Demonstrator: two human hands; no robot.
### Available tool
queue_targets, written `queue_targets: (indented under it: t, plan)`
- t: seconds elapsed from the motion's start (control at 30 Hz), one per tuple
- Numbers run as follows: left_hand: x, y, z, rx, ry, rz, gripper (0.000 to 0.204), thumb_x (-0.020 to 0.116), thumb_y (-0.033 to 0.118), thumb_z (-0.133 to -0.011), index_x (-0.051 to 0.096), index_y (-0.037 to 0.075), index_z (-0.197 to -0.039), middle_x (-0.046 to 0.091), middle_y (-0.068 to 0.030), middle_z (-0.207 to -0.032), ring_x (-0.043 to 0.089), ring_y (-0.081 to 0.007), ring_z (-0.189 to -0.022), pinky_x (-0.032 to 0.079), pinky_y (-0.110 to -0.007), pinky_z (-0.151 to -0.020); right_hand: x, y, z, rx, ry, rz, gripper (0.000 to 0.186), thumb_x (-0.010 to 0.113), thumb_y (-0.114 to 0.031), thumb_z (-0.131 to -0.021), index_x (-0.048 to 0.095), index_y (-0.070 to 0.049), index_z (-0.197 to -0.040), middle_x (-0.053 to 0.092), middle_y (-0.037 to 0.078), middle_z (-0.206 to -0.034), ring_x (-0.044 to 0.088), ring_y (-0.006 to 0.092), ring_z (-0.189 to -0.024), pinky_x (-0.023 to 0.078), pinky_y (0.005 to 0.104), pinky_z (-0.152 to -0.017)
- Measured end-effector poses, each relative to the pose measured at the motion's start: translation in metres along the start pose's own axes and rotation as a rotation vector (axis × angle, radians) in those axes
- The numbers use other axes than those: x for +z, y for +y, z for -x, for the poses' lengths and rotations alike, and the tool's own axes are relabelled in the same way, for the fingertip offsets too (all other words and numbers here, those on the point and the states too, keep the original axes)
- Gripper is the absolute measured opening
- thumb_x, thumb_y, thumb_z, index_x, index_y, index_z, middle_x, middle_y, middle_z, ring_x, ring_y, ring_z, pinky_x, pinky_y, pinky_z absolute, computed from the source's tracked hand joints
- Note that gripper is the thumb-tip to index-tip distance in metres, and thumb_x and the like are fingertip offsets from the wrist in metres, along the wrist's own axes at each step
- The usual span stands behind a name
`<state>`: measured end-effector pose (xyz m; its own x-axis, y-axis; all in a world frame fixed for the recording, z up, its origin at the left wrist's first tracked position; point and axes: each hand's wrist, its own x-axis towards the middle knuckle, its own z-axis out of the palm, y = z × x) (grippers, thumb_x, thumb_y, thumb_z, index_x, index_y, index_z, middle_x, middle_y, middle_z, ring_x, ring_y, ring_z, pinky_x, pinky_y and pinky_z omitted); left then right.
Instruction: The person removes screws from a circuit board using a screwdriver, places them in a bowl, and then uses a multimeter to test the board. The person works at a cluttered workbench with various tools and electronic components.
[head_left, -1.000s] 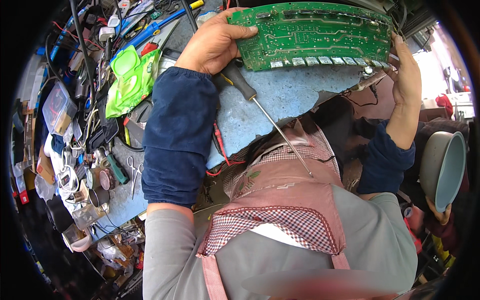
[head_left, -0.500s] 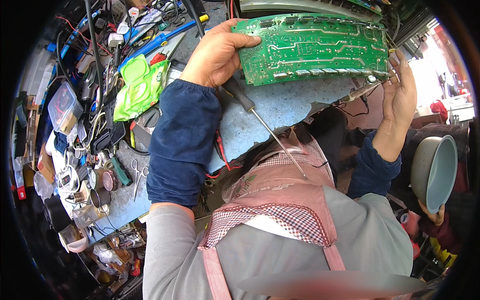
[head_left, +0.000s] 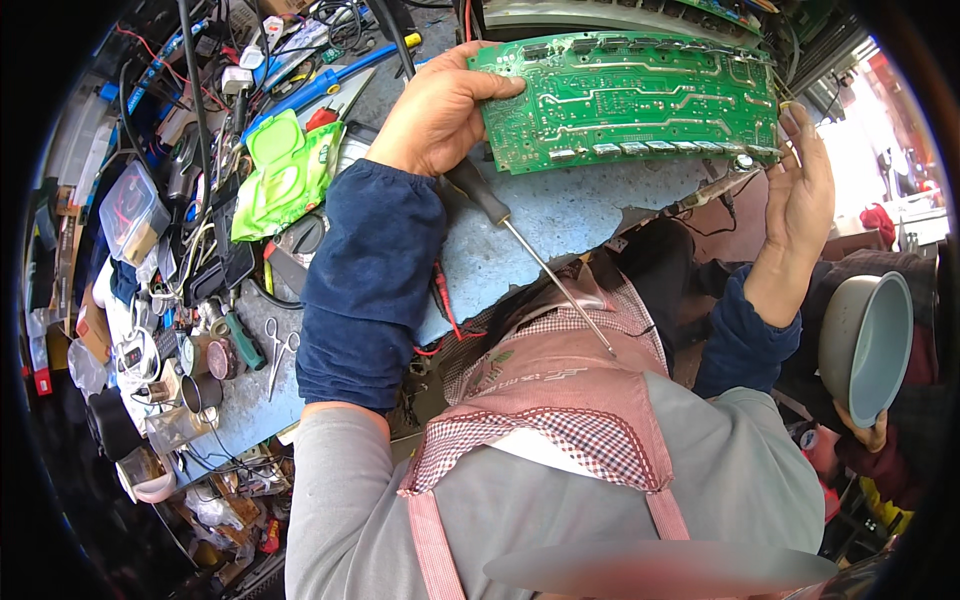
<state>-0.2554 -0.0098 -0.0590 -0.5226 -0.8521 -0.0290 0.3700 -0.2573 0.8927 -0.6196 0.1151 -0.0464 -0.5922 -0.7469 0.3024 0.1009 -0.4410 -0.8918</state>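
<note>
My left hand [head_left: 440,115] grips the left end of a long green circuit board [head_left: 630,95], thumb pressed on the face that shows solder traces, with rows of small components along both long edges. My right hand [head_left: 798,190] holds the board's right end with fingertips at its edge. Below the board and beside my left hand, a long screwdriver [head_left: 480,190] with a black handle lies over the front edge of the blue-grey worn worktop [head_left: 560,205], its shaft reaching over my checked apron. Red probe leads [head_left: 443,290] lie near my left sleeve.
Cluttered tools, cables, a clear plastic box [head_left: 130,220], a green soft pack [head_left: 280,180], blue tools [head_left: 300,100] and scissors [head_left: 277,355] crowd the left. At right, another person's hand [head_left: 862,430] holds a grey bowl [head_left: 865,350]. More boards stand at the top.
The board has moved slightly lower and left in the view since a second ago, both my hands still on it. My right hand sits lower, and the bowl appears slightly further left and down.
</note>
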Motion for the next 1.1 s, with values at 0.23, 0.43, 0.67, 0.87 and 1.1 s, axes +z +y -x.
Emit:
queue_targets:
  t: [0.23,0.43,0.67,0.87,1.1]
  plan:
    - [0.0,0.0,0.0,-0.017,-0.009,0.006,0.04,0.066,-0.005,-0.101,0.058,-0.003,-0.14,0.073,-0.0163,-0.128,0.075,-0.0266,-0.112,0.062,-0.041,-0.101,-0.006,0.001,-0.002,-0.001,-0.011,-0.023,0.038,0.064,-0.022,-0.109,0.067,0.008,-0.133,0.069,0.017,-0.127,0.067,0.0269,-0.114,0.057,0.0398,-0.099]
    - [0.003,0.001,0.001,-0.02,0.011,0.022,0.042,0.066,-0.005,-0.1,0.057,-0.004,-0.141,0.073,-0.0167,-0.128,0.075,-0.0284,-0.112,0.063,-0.042,-0.101,-0.003,-0.001,0.0,-0.016,0.018,-0.071,0.039,0.063,-0.023,-0.11,0.067,0.007,-0.134,0.068,0.018,-0.13,0.065,0.0284,-0.118,0.055,0.0421,-0.103]
    - [0.011,0.005,0.005,-0.022,0.043,0.025,0.042,0.065,-0.006,-0.1,0.058,-0.004,-0.14,0.073,-0.0168,-0.127,0.076,-0.0282,-0.111,0.063,-0.042,-0.1,-0.007,0.002,-0.003,0.018,0.028,-0.097,0.042,0.059,-0.025,-0.111,0.063,0.009,-0.137,0.063,0.02,-0.135,0.063,0.0301,-0.122,0.054,0.044,-0.106]
    - [0.013,0.006,0.005,-0.004,0.023,0.008,0.041,0.065,-0.006,-0.099,0.057,-0.004,-0.139,0.073,-0.0166,-0.126,0.075,-0.0276,-0.112,0.063,-0.042,-0.1,-0.01,0.003,-0.003,0.023,0.057,-0.093,0.041,0.06,-0.024,-0.111,0.063,0.008,-0.136,0.063,0.018,-0.135,0.062,0.0298,-0.123,0.054,0.0436,-0.105]
    - [0.01,-0.015,-0.002,-0.007,0.016,-0.016,0.04,0.065,-0.007,-0.099,0.058,-0.003,-0.139,0.072,-0.0171,-0.129,0.073,-0.0281,-0.115,0.061,-0.044,-0.103,-0.01,0.031,0.0,-0.004,0.063,-0.07,0.036,0.063,-0.021,-0.109,0.069,0.008,-0.129,0.073,0.015,-0.121,0.069,0.0256,-0.113,0.056,0.039,-0.1]
